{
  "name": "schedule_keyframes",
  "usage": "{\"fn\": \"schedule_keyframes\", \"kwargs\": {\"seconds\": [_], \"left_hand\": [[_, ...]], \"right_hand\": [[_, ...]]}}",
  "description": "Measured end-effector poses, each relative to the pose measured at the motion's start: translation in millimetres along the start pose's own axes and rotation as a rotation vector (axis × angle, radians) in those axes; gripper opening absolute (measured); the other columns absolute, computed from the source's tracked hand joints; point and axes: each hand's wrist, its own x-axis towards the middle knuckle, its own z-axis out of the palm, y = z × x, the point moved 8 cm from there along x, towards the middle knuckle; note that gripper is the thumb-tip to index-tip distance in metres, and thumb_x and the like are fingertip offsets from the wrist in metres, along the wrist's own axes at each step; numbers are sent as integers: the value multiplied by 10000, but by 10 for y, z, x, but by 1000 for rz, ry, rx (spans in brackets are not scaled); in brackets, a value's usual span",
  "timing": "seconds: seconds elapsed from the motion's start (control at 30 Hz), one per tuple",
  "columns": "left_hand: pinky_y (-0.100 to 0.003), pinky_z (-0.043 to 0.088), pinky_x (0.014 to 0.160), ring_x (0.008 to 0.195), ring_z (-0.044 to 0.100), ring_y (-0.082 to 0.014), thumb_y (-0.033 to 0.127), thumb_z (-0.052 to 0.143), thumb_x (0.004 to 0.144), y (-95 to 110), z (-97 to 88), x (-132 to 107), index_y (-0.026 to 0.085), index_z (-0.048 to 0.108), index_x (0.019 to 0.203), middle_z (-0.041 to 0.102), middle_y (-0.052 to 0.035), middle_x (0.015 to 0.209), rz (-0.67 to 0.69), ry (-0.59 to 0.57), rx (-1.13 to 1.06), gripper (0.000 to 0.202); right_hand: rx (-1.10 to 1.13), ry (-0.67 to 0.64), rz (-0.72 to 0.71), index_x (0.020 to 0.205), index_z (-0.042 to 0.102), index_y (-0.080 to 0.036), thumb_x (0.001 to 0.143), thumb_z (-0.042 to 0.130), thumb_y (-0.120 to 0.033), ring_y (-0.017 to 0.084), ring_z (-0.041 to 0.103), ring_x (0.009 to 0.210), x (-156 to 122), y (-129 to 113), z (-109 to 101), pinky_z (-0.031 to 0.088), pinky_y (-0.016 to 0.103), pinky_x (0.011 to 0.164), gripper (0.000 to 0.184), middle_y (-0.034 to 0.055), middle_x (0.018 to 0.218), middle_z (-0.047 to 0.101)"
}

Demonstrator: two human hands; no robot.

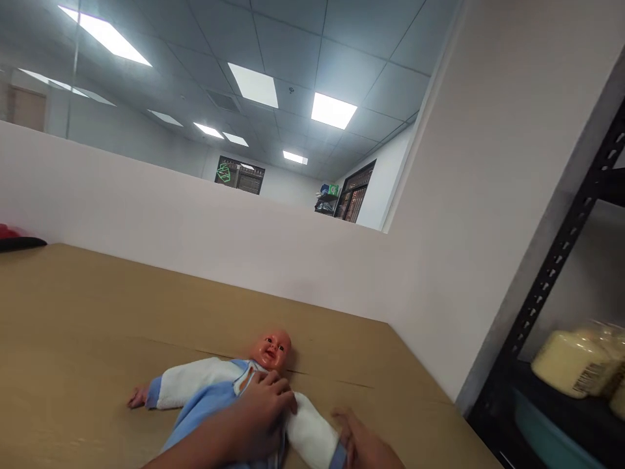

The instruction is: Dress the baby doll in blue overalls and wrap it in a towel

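The baby doll (229, 391) in blue-and-white clothes lies face up, chest under the left fingers (273, 391), 1 cuff beside the right fingers (344, 420).

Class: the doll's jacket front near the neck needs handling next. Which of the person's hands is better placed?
Probably the left hand: it already rests on the doll's chest beside the collar. The right hand is at the cuff.

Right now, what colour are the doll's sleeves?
White sleeves with blue cuffs on the doll, in the head view.
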Motion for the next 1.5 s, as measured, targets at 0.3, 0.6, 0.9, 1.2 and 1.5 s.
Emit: {"fn": "schedule_keyframes", "kwargs": {"seconds": [0.3, 0.6, 0.9, 1.2, 1.5], "left_hand": [[-619, 466, 1013, 1236, 599, -432, 128, 637, 960, -355, -60, 316, 163, 718, 1056, 712, -177, 1167, -77, 108, 83, 130], [-410, 396, 935, 1044, 606, -268, 273, 455, 1149, -260, -236, 19, 241, 673, 1075, 745, -45, 1082, 303, 291, -38, 232], [-433, 385, 957, 1004, 617, -270, 295, 223, 1191, -187, -204, -136, 237, 660, 1131, 775, -75, 1142, 471, 419, 94, 445], [-331, 513, 696, 780, 642, -229, 667, 737, 923, -611, -277, 34, 218, 644, 945, 695, -42, 892, 16, 403, -865, 459], [-341, 523, 806, 888, 674, -245, 492, 696, 912, -681, -242, 176, 198, 647, 983, 721, -51, 924, -6, 334, -711, 306]], "right_hand": [[596, 530, -162, 1113, 674, -221, 639, 868, -329, 275, 732, 917, 190, -526, -377, 605, 376, 799, 524, 75, 998, 740], [795, 724, -226, 1003, 671, -227, 675, 964, -537, 258, 733, 975, 285, -726, -110, 665, 335, 747, 538, 89, 1108, 686], [407, 505, -436, 1047, 816, -267, 710, 697, -123, 272, 699, 998, 670, -1077, 485, 619, 416, 927, 385, 90, 1123, 644], [865, 163, -346, 1417, 597, -265, 936, 717, -419, 257, 740, 987, 435, -1121, 494, 598, 411, 925, 519, 87, 1142, 744], [971, 195, -266, 1153, 622, -212, 842, 847, -582, 256, 750, 768, 582, -1128, 571, 594, 417, 819, 533, 24, 813, 743]]}}
